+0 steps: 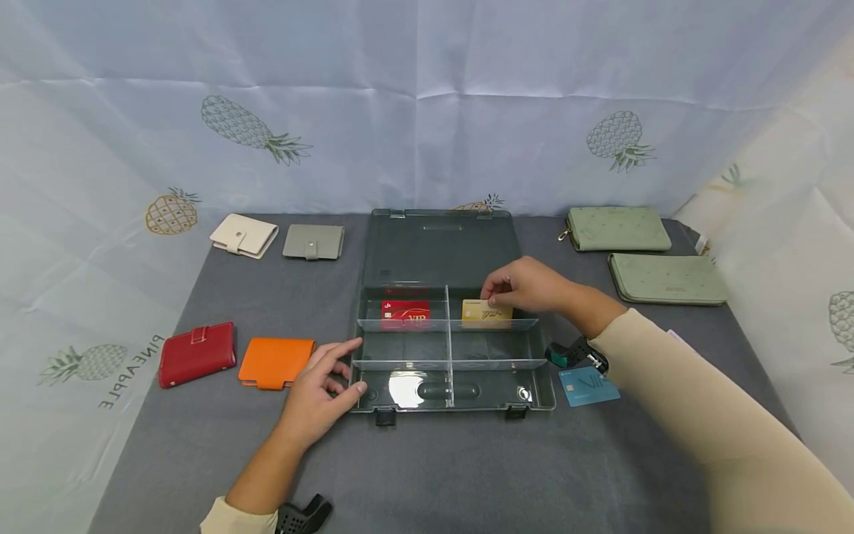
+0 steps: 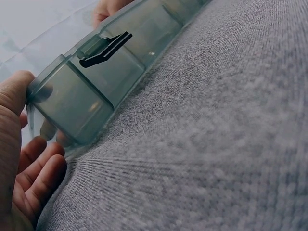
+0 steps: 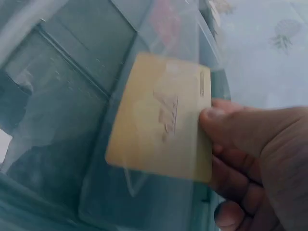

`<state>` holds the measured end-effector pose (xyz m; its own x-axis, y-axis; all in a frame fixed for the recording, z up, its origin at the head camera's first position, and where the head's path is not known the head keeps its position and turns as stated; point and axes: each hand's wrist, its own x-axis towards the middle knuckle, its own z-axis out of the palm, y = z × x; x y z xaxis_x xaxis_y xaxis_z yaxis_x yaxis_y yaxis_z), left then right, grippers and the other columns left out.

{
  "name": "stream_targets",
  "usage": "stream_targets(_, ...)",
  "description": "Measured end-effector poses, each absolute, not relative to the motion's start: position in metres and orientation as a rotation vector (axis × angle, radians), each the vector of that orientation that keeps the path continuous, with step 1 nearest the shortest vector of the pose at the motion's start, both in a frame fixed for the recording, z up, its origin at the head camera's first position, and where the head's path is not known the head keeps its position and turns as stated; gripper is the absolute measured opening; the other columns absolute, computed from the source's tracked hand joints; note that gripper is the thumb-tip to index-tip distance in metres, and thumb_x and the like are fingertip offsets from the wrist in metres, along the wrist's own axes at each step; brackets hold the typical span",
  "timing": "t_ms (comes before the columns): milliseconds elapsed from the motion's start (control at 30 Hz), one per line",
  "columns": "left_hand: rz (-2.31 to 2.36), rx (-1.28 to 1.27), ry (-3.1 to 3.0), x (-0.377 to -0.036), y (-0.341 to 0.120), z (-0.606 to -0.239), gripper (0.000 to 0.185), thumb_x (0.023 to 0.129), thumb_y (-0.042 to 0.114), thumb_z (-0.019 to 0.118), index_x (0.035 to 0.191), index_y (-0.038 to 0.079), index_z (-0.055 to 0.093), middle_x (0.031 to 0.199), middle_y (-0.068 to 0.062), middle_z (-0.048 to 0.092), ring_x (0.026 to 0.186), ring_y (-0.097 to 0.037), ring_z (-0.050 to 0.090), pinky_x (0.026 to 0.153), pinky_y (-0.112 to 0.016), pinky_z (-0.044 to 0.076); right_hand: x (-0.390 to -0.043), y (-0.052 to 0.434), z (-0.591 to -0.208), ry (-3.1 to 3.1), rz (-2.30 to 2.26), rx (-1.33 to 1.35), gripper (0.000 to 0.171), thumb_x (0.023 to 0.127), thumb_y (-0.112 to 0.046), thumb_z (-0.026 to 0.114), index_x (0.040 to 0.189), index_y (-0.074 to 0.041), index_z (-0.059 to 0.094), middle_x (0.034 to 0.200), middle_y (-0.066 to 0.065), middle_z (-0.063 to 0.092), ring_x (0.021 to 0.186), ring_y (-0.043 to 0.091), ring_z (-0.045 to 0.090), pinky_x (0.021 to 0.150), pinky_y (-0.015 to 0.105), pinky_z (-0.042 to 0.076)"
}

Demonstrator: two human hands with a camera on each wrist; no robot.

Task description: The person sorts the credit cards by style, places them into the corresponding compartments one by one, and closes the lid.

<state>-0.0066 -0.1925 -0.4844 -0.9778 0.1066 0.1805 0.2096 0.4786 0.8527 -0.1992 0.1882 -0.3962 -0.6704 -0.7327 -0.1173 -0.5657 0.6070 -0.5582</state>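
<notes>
In the head view, the right hand (image 1: 527, 285) is reaching over the open clear box (image 1: 450, 348) and its fingers are pinching the gold card (image 1: 487, 314), which is standing in the far right compartment of the box. A red card (image 1: 405, 313) is lying in the far left compartment, just beside it across the divider. The left hand (image 1: 325, 389) is resting against the near left corner of the box, with its fingers apart and relaxed, holding nothing. A blue card (image 1: 587, 386) is lying on the grey surface (image 1: 467, 475) just right of the box. An orange wallet (image 1: 276, 362) and a red wallet (image 1: 196, 354) are lying left of the left hand.

In the left wrist view, the left hand (image 2: 24, 163) is touching the corner of the box (image 2: 86, 91); the thumb is lying against the wall and the fingers (image 2: 41, 178) are loosely spread below it. A black latch (image 2: 103, 48) is sitting on the wall of the box.

In the right wrist view, the right hand (image 3: 260, 159) is holding the gold card (image 3: 161, 118) by its edge, the thumb pressing on its face, above the clear compartments of the box (image 3: 72, 62).
</notes>
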Motion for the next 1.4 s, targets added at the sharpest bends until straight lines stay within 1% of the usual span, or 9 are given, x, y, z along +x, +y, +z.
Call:
stream_targets(200, -1.507, -0.271, -2.622, -0.007, -0.192, -0.484, 0.068, 0.087, 0.007, 0.086, 0.15, 0.02, 0.063, 0.129, -0.007, 0.06, 0.079, -0.012, 0.062, 0.067, -0.027, 0.058, -0.19, 0.186, -0.399, 2.597, -0.617, -1.067, 0.008, 0.099, -0.011, 0.077, 0.105, -0.012, 0.083, 0.089, -0.006, 0.076, 0.074, 0.009, 0.066, 0.069, 0.038, 0.055)
stream_targets(533, -1.518, -0.27, -2.622, -0.007, -0.192, -0.484, 0.067, 0.087, 0.007, 0.086, 0.149, 0.019, 0.063, 0.129, -0.006, 0.06, 0.079, -0.013, 0.063, 0.068, -0.027, 0.058, -0.182, 0.194, -0.404, 2.66, -0.665, -1.09, 0.016, 0.096, -0.013, 0.082, 0.111, -0.009, 0.083, 0.1, 0.0, 0.08, 0.086, 0.016, 0.074, 0.074, 0.039, 0.059)
stream_targets(667, -1.512, -0.282, -2.618, -0.006, -0.191, -0.484, 0.067, 0.087, 0.008, 0.086, 0.149, 0.019, 0.063, 0.129, -0.006, 0.06, 0.081, -0.013, 0.063, 0.068, -0.027, 0.058, -0.176, 0.205, -0.403, 2.665, -0.715, -1.023, 0.022, 0.098, -0.014, 0.08, 0.119, -0.008, 0.081, 0.11, 0.004, 0.08, 0.092, 0.018, 0.074, 0.074, 0.039, 0.058)
stream_targets(833, -1.514, -0.301, -2.604, -0.006, -0.191, -0.484, 0.066, 0.088, 0.008, 0.086, 0.149, 0.018, 0.063, 0.128, -0.005, 0.061, 0.081, -0.013, 0.063, 0.068, -0.027, 0.058, -0.167, 0.223, -0.399, 2.657, -0.888, -0.866, 0.025, 0.099, -0.013, 0.078, 0.123, -0.008, 0.08, 0.119, 0.008, 0.078, 0.087, 0.022, 0.073, 0.071, 0.039, 0.056)
stream_targets(900, -1.513, -0.303, -2.601, -0.006, -0.191, -0.484, 0.066, 0.088, 0.008, 0.086, 0.149, 0.017, 0.063, 0.127, -0.006, 0.061, 0.082, -0.013, 0.063, 0.068, -0.027, 0.058, -0.163, 0.232, -0.397, 2.644, -0.951, -0.8, 0.025, 0.099, -0.014, 0.078, 0.124, -0.009, 0.079, 0.12, 0.008, 0.077, 0.089, 0.023, 0.073, 0.075, 0.04, 0.058)
stream_targets(1000, -1.511, -0.301, -2.602, -0.006, -0.192, -0.484, 0.066, 0.088, 0.008, 0.085, 0.149, 0.015, 0.063, 0.128, -0.007, 0.061, 0.083, -0.013, 0.063, 0.068, -0.027, 0.058, -0.155, 0.246, -0.395, 2.634, -0.993, -0.722, 0.027, 0.1, -0.016, 0.078, 0.127, -0.011, 0.078, 0.123, 0.007, 0.075, 0.102, 0.025, 0.073, 0.085, 0.045, 0.06)
stream_targets(1133, -1.509, -0.297, -2.605, -0.006, -0.192, -0.483, 0.066, 0.088, 0.009, 0.085, 0.149, 0.015, 0.063, 0.128, -0.007, 0.061, 0.082, -0.013, 0.063, 0.068, -0.027, 0.058, -0.141, 0.27, -0.395, 2.64, -0.998, -0.636, 0.028, 0.102, -0.02, 0.076, 0.13, -0.014, 0.076, 0.124, 0.003, 0.074, 0.11, 0.021, 0.069, 0.092, 0.041, 0.057)
stream_targets(1267, -1.508, -0.299, -2.605, -0.007, -0.192, -0.483, 0.065, 0.088, 0.009, 0.086, 0.149, 0.016, 0.063, 0.126, -0.007, 0.061, 0.081, -0.013, 0.063, 0.069, -0.027, 0.058, -0.121, 0.298, -0.4, 2.601, -1.057, -0.627, 0.029, 0.101, -0.017, 0.077, 0.13, -0.014, 0.075, 0.122, 0.003, 0.074, 0.107, 0.014, 0.065, 0.087, 0.03, 0.053)
stream_targets(1400, -1.509, -0.302, -2.609, -0.006, -0.193, -0.483, 0.065, 0.089, 0.009, 0.085, 0.15, 0.016, 0.062, 0.127, -0.007, 0.061, 0.08, -0.012, 0.063, 0.069, -0.027, 0.058, -0.103, 0.323, -0.408, 2.552, -1.069, -0.739, 0.035, 0.096, -0.011, 0.081, 0.13, -0.013, 0.074, 0.119, 0.004, 0.073, 0.101, 0.014, 0.062, 0.078, 0.029, 0.05)
